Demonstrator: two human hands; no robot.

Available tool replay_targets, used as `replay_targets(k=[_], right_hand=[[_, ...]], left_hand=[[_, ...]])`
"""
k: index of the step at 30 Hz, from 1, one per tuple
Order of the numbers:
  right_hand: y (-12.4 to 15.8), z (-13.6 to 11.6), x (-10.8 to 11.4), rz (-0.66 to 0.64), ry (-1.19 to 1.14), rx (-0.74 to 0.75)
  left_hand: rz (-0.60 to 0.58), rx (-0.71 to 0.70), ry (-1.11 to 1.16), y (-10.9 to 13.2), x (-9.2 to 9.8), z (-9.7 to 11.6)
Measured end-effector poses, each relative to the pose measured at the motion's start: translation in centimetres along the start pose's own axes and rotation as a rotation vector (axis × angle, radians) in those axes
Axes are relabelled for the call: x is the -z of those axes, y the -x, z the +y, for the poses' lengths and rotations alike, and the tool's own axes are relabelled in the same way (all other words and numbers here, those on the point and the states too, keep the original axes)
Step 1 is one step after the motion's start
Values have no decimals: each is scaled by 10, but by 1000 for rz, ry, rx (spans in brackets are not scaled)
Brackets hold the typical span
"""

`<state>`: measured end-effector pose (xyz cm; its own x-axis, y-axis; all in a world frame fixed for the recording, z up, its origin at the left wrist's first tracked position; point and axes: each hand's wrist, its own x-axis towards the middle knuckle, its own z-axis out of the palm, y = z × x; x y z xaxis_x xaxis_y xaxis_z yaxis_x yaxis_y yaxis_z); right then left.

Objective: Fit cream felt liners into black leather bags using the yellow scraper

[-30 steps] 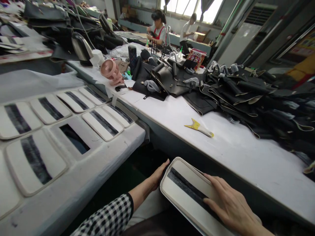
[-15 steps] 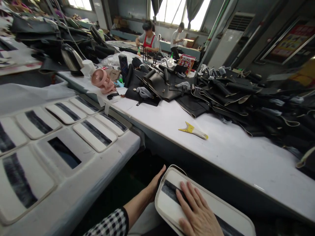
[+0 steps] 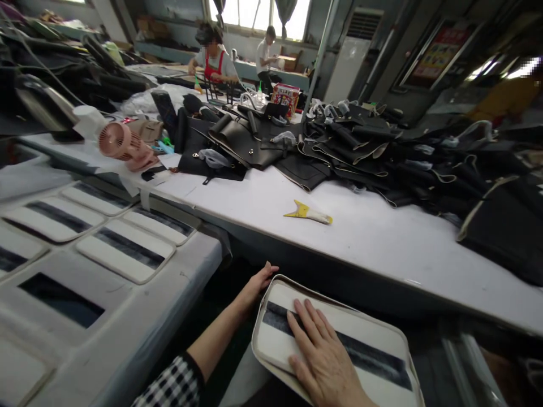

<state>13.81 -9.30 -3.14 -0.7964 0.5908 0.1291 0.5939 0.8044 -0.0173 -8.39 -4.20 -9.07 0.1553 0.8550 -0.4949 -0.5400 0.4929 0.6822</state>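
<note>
A white rounded panel with a dark stripe down its middle lies tilted low in front of me, below the table edge. My right hand rests flat on it, fingers stretched over the stripe near the panel's left end. My left hand grips the panel's far left edge, thumb on top and fingers hidden beneath. A checked sleeve covers my left forearm.
Several similar striped panels lie in rows on the padded bench at left. The long white table holds a yellow-handled tool, a pink fan and heaps of black leather pieces. Two people work at the far bench.
My right hand slid from the panel's right part to its left end and now lies flat there. The view has swung right; the left hand kept its hold.
</note>
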Motion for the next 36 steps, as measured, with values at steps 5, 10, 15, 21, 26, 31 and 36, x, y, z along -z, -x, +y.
replay_targets(k=[5,10,15,21,26,31,36], right_hand=[[-13,14,16,-43,-209,-77],[-27,21,11,48,-243,26],[-33,18,2,58,-161,130],[-35,15,-3,77,-194,38],[-38,11,-7,66,-213,-36],[-38,10,-10,123,-255,-49],[-37,9,-10,158,-284,-49]], left_hand=[[-43,-58,-167,15,1,13],[-61,-170,-183,51,4,-1],[61,-327,-735,77,-2,19],[252,-504,-1188,90,-21,28],[288,-534,-1229,93,-23,17],[254,-514,-1312,95,-23,21],[223,-492,-1292,100,-25,21]])
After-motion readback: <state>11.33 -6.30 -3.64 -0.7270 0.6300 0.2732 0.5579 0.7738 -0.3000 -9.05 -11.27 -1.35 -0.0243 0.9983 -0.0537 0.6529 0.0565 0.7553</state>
